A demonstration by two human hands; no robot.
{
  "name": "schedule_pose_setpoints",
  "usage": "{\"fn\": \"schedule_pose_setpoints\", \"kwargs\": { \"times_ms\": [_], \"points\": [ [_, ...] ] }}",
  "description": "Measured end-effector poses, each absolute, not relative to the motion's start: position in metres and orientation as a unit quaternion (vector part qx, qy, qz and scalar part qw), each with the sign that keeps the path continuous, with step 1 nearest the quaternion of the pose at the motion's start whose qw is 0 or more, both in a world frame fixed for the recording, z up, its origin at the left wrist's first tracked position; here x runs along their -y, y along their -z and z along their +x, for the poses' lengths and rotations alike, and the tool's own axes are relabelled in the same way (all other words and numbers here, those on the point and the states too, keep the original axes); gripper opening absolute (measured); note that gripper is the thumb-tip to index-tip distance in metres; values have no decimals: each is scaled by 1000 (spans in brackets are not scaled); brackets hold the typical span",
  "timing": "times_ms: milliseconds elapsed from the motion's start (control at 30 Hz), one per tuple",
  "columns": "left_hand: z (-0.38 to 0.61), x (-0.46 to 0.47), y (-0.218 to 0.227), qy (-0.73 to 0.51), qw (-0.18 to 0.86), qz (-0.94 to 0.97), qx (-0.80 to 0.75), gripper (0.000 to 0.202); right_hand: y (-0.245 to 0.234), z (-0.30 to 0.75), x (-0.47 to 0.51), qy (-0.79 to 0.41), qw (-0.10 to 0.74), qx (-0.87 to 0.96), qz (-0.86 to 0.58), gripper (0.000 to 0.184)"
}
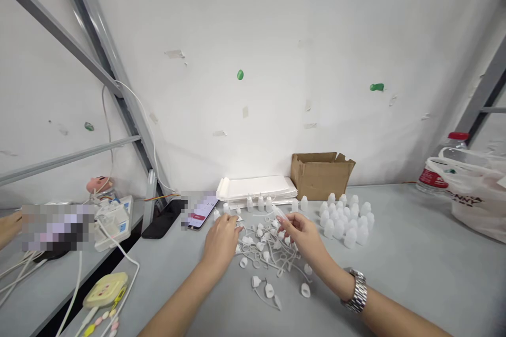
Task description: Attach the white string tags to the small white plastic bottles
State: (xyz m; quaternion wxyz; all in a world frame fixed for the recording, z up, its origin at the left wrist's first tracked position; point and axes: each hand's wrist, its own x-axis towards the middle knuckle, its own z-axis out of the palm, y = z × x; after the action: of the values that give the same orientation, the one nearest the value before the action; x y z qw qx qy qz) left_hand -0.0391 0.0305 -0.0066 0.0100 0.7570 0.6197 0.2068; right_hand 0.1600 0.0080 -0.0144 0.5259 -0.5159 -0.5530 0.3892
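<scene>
At the left edge of a loose pile of white plastic caps with thin straps and rings (272,245), my left hand (222,239) has its fingers curled down. A small white piece shows by its fingertips, but what they grip is hidden. My right hand (302,231) is over the pile's right side, thumb and fingers pinching a small translucent white plastic piece (278,212), tilted and partly covered. Behind the pile stand several small white bottles with thin tips (250,204). A group of translucent bottles (346,217) stands upright to the right. Stray caps (269,290) lie nearer me.
A cardboard box (323,176) and a stack of white sheets (256,189) stand against the wall. Left are two phones (164,219), cables and a yellow device (105,289). Right are a plastic bag (476,195) and water bottle (432,176). Another person's hand (10,227) shows far left.
</scene>
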Motion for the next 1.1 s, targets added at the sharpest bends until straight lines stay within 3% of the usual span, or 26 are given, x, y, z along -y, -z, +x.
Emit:
{"fn": "schedule_pose_setpoints", "kwargs": {
  "times_ms": [400,567,700,833,1100],
  "points": [
    [-42,-45,20,-234,43,735,-635,21,12,153,0,-412,503,568,-504,38],
    [-42,-42,17,-299,69,719,-623,22,13,152,3,-368,495,603,-506,30],
    [-36,-38,10,-457,270,622,-576,15,16,150,5,-347,472,630,-510,22],
    [-28,-30,2,-508,503,496,-492,24,18,147,7,-366,450,631,-516,24],
    [-26,-25,5,-485,620,422,-450,29,17,145,12,-347,444,646,-515,25]
  ]
}}
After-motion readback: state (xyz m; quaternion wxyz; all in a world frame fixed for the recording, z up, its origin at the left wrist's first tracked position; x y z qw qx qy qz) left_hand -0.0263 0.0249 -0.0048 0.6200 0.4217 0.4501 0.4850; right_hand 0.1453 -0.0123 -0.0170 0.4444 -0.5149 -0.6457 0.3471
